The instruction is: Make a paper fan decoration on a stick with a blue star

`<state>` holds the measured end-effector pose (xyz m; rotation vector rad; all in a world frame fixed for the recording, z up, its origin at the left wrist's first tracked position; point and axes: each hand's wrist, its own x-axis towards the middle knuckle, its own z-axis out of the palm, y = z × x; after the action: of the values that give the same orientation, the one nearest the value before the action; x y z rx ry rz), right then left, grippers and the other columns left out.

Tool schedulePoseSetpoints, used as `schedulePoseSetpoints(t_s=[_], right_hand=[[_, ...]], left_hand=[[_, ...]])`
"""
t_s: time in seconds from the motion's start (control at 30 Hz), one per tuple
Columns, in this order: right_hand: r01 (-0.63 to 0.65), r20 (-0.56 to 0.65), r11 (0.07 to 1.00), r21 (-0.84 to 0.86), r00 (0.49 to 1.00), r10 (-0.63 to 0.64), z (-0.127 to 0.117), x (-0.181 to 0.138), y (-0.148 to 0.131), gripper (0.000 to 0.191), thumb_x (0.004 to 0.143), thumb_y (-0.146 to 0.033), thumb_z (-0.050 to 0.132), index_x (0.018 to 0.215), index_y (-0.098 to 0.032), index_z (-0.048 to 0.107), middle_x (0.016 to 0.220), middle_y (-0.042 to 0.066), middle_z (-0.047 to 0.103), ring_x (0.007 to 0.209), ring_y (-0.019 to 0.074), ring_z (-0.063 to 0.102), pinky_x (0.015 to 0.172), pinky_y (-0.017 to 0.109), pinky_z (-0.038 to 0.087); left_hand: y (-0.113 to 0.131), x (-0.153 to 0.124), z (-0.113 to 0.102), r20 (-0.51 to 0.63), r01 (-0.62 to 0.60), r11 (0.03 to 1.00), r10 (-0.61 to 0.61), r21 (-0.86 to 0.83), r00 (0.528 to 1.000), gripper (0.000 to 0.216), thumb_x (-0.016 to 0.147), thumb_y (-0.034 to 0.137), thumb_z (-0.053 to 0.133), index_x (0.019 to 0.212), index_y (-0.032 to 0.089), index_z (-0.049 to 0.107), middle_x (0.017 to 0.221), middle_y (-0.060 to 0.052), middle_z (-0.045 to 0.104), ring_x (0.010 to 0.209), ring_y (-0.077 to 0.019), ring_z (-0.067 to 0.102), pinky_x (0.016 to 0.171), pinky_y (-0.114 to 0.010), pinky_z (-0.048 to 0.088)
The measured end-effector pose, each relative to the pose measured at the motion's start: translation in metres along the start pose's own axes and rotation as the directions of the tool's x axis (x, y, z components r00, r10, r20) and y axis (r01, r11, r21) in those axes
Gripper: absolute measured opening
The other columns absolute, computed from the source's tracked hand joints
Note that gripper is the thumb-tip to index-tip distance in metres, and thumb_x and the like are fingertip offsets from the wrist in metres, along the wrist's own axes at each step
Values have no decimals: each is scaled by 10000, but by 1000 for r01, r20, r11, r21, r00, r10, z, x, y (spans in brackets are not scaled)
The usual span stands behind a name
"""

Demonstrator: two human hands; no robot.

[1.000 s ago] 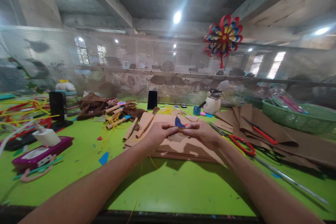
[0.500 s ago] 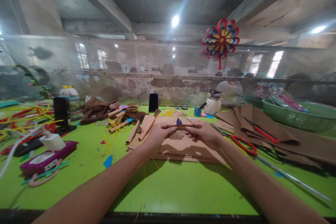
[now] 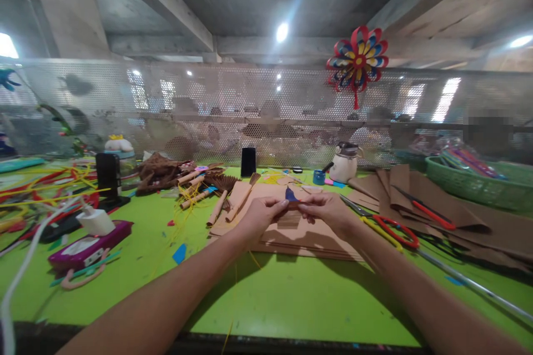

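My hands meet just above the cardboard: my left hand (image 3: 259, 217) and my right hand (image 3: 328, 212) each pinch one end of a small brown strip (image 3: 293, 204) between thumb and fingertips, the other fingers curled in. The strip is held level in the air between them, over the far half of the cardboard. A blue scrap (image 3: 290, 194) sticks up right behind it, and I cannot tell whether the two are joined. Under everything is the green table (image 3: 270, 294), and along its far edge runs a mesh screen (image 3: 233, 105). To my right, brown sheets (image 3: 449, 216) lie spread and overlapping. In front of me a flat cardboard stack (image 3: 306, 239) sits on the table below my hands. A green basket (image 3: 478, 187) stands at the far right beside the sheets. A red, blue and yellow pinwheel (image 3: 357, 61) hangs high on the screen. A long metal rod (image 3: 472, 284) lies slantwise near my right forearm. At the left lies a purple case (image 3: 89, 245) with a white charger (image 3: 95, 222) just behind it. Red scissors (image 3: 393, 230) rest on the table just right of my right hand. A white pot (image 3: 345, 165) and a dark phone (image 3: 249, 162) stand near the screen. Paper rolls (image 3: 216, 206) lie left of the stack.
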<state>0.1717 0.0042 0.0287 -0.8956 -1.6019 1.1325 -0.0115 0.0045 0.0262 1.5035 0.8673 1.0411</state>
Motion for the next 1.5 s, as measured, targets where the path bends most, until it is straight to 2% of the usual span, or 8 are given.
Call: schedulePoseSetpoints(t_s=[0.4, 0.57, 0.87, 1.13, 1.23, 1.3, 1.4, 1.5], right_hand=[[54, 137, 960, -276, 990, -16, -11, -2, -2, 311, 641, -431, 667, 704, -127, 690, 543, 8, 555, 501, 92, 451, 488, 232, 368], [68, 162, 960, -270, 987, -25, -11, -2, -2, 281, 643, -423, 668, 681, -146, 690, 567, 17, 576, 537, 106, 463, 517, 247, 396], [-49, 42, 996, 68, 998, 46, -8, -1, 7, 344, 584, -371, 736, 807, -112, 695, 739, 77, 625, 598, 116, 487, 589, 278, 415], [-67, -82, 982, 175, 993, 83, -14, 6, 14, 261, 582, -335, 735, 667, -107, 641, 605, 31, 546, 564, 111, 468, 565, 273, 394], [-16, -242, 998, 54, 970, 28, -16, 7, 13, 256, 635, -369, 689, 662, -124, 617, 596, 30, 544, 579, 136, 490, 596, 303, 408], [98, -327, 979, -180, 932, -153, -10, 3, 7, 239, 696, -380, 632, 714, -142, 624, 651, 48, 577, 635, 166, 517, 650, 331, 419], [369, -83, 776, -511, 878, -472, 6, -6, -5, 172, 766, -320, 568, 840, -182, 637, 877, 86, 618, 851, 216, 531, 790, 361, 402], [495, 208, 597, -632, 850, -484, 19, -13, -9, 147, 787, -259, 539, 863, -199, 651, 874, 88, 623, 883, 223, 521, 802, 369, 392]], left_hand=[[-19, -4, 9, 82, 81, 985, -69, -150, 994, 357, 669, 440, 632, 722, 88, 655, 556, 16, 453, 539, -81, 366, 514, -230, 262], [-11, -6, 12, 4, 54, 994, -54, -100, 999, 358, 649, 444, 645, 694, 90, 669, 487, 40, 420, 482, -66, 280, 486, -237, 179], [-9, -4, 11, -28, 113, 978, -120, -176, 992, 240, 563, 322, 736, 667, 114, 676, 561, 4, 562, 530, -84, 422, 555, -237, 299], [-11, 1, 4, -93, 97, 994, -103, -57, 990, 127, 616, 224, 676, 683, 119, 656, 548, 17, 530, 506, -72, 395, 510, -226, 277], [-10, 2, 0, -119, 88, 995, -92, -39, 989, 119, 625, 231, 663, 646, 118, 631, 535, 14, 514, 500, -75, 396, 499, -228, 283], [-11, 3, -1, -103, 84, 995, -89, -46, 991, 143, 613, 247, 669, 646, 119, 617, 515, 24, 498, 486, -75, 399, 496, -227, 292], [-15, 5, -2, -31, 68, 996, -69, -54, 997, 209, 587, 285, 693, 668, 107, 619, 507, 25, 502, 481, -75, 408, 507, -229, 311], [-17, 7, -3, 34, 36, 996, -33, -81, 999, 241, 565, 293, 715, 676, 97, 629, 556, -2, 547, 517, -82, 429, 537, -233, 324]])
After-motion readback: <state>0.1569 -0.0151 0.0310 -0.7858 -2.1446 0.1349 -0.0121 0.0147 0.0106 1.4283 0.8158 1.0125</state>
